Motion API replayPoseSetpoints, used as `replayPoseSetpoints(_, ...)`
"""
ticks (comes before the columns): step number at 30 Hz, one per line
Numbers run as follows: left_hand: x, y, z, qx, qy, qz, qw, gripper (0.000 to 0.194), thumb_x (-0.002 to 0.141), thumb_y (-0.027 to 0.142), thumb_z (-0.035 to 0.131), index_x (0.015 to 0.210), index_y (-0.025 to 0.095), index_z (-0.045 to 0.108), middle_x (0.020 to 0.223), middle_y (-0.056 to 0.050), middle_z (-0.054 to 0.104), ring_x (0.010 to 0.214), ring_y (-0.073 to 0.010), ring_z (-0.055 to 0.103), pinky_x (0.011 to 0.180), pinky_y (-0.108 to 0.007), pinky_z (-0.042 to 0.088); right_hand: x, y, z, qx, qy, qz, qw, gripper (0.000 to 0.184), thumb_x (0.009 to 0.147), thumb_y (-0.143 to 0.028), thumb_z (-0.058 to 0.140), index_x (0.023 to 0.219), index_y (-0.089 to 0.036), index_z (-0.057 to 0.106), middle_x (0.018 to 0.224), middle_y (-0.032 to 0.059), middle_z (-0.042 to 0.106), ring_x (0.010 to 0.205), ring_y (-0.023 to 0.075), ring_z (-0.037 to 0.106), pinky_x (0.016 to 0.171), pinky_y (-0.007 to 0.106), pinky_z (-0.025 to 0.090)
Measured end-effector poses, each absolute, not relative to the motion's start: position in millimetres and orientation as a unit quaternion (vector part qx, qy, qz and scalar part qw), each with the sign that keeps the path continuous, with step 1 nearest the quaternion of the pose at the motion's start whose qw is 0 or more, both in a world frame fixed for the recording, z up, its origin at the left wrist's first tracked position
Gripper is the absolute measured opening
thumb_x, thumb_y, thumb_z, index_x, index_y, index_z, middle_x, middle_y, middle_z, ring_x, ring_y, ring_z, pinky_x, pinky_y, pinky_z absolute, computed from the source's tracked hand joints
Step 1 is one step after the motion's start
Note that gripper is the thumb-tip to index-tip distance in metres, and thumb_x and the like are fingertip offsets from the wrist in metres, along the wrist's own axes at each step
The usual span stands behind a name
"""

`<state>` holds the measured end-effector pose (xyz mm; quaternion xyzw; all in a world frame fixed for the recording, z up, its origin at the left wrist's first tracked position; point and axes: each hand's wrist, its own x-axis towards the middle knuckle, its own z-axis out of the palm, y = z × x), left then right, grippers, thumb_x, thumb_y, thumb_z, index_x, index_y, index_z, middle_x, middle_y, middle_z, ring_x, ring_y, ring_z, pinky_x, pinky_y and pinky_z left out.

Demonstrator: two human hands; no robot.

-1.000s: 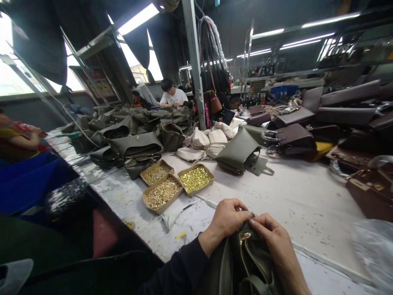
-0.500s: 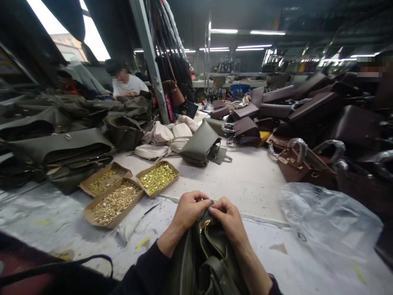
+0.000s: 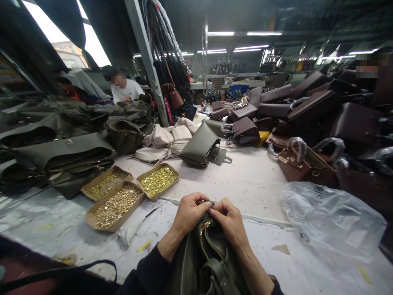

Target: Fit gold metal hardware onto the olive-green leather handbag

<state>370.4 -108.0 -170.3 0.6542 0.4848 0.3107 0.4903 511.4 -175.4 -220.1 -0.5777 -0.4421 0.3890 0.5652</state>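
In the head view, turned rightward since a second earlier, yet kept left hand (image 3: 190,215) and right hand (image 3: 229,219) nearly touching, fingertips clamped on the upper edge of the dark green bag (image 3: 186,266), low at centre. Worked at a white table (image 3: 245,180) strewn with cardboard trays (image 3: 130,214) of gold-coloured hardware, clear plastic (image 3: 331,221) and brown handbags (image 3: 316,106), under strip lights (image 3: 264,33).

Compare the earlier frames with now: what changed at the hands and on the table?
View swung right, bringing more of the clear plastic bag into frame. No visible grab or release: left hand and right hand still pinch the top of the dark green bag. Cardboard trays and brown handbags look unmoved on the table.
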Motion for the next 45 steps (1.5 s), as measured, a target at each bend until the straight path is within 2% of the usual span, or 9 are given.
replayPoseSetpoints(8,368.4,-106.6,-168.3,0.672,0.475,0.310,0.476,0.020,0.072,0.032,0.071,0.083,0.016,0.077,0.073,-0.003,0.070,0.071,-0.0186,0.060,0.070,-0.028,0.046,506.2,-174.5,-208.3,-0.610,-0.500,0.288,0.544,0.016,0.084,-0.023,0.066,0.071,-0.023,0.058,0.074,-0.0022,0.053,0.071,0.0184,0.051,0.068,0.031,0.038)
replayPoseSetpoints(12,362.5,-106.3,-165.4,0.666,0.449,0.278,0.527,0.027,0.066,0.026,0.075,0.091,0.016,0.075,0.075,0.000,0.066,0.070,-0.0167,0.059,0.067,-0.026,0.045,506.1,-179.4,-207.3,-0.588,-0.503,0.277,0.570,0.014,0.085,-0.017,0.064,0.073,-0.023,0.058,0.077,-0.0019,0.054,0.074,0.0180,0.052,0.070,0.030,0.040)
replayPoseSetpoints(21,358.7,-97.0,-171.0,0.606,0.442,0.264,0.606,0.036,0.063,0.029,0.085,0.093,0.014,0.074,0.086,-0.004,0.070,0.078,-0.0173,0.063,0.073,-0.026,0.049,513.4,-180.1,-206.5,-0.553,-0.496,0.300,0.598,0.005,0.088,-0.023,0.065,0.084,-0.024,0.064,0.090,-0.0002,0.057,0.076,0.0173,0.053,0.072,0.029,0.043)
replayPoseSetpoints(26,357.7,-94.1,-174.3,0.543,0.445,0.264,0.661,0.040,0.057,0.026,0.089,0.092,0.014,0.073,0.088,-0.005,0.076,0.081,-0.0179,0.067,0.078,-0.027,0.051,523.7,-166.0,-214.6,-0.543,-0.451,0.415,0.575,0.013,0.084,-0.029,0.071,0.096,-0.025,0.068,0.081,-0.0042,0.064,0.068,0.0155,0.053,0.067,0.027,0.040)
replayPoseSetpoints(29,356.0,-93.4,-175.6,0.498,0.451,0.256,0.696,0.044,0.053,0.025,0.091,0.091,0.015,0.071,0.086,-0.005,0.077,0.076,-0.0176,0.069,0.074,-0.027,0.052,528.5,-154.8,-221.7,-0.498,-0.422,0.488,0.579,0.018,0.074,-0.029,0.078,0.089,-0.022,0.071,0.080,-0.0036,0.066,0.069,0.0148,0.053,0.065,0.026,0.039)
replayPoseSetpoints(34,352.8,-90.6,-179.7,0.457,0.462,0.232,0.724,0.054,0.050,0.022,0.094,0.097,0.015,0.069,0.086,-0.006,0.079,0.069,-0.0173,0.071,0.068,-0.026,0.054,531.9,-143.5,-227.9,-0.426,-0.374,0.589,0.576,0.032,0.062,-0.040,0.087,0.077,-0.019,0.067,0.062,-0.0051,0.060,0.056,0.0114,0.048,0.054,0.023,0.033)
replayPoseSetpoints(36,351.7,-89.2,-183.6,0.445,0.458,0.226,0.735,0.055,0.053,0.021,0.095,0.100,0.015,0.068,0.089,-0.007,0.079,0.070,-0.0178,0.072,0.069,-0.026,0.055,533.2,-142.7,-228.9,-0.401,-0.354,0.622,0.572,0.038,0.059,-0.041,0.089,0.079,-0.018,0.066,0.061,-0.0054,0.061,0.054,0.0101,0.047,0.053,0.022,0.032)
replayPoseSetpoints(41,351.9,-85.3,-196.9,0.414,0.455,0.234,0.753,0.060,0.050,0.021,0.096,0.102,0.015,0.066,0.087,-0.007,0.079,0.069,-0.0185,0.073,0.067,-0.026,0.056,537.0,-142.6,-234.1,-0.356,-0.311,0.674,0.568,0.051,0.052,-0.044,0.094,0.085,-0.017,0.065,0.069,-0.0031,0.066,0.057,0.0098,0.053,0.057,0.022,0.038)
replayPoseSetpoints(45,353.9,-84.9,-199.1,0.407,0.452,0.228,0.760,0.061,0.048,0.021,0.097,0.099,0.014,0.065,0.084,-0.008,0.078,0.065,-0.0189,0.073,0.064,-0.026,0.056,539.2,-140.6,-240.5,-0.340,-0.295,0.694,0.561,0.055,0.048,-0.041,0.097,0.085,-0.016,0.065,0.067,-0.0037,0.063,0.054,0.0087,0.050,0.052,0.021,0.034)
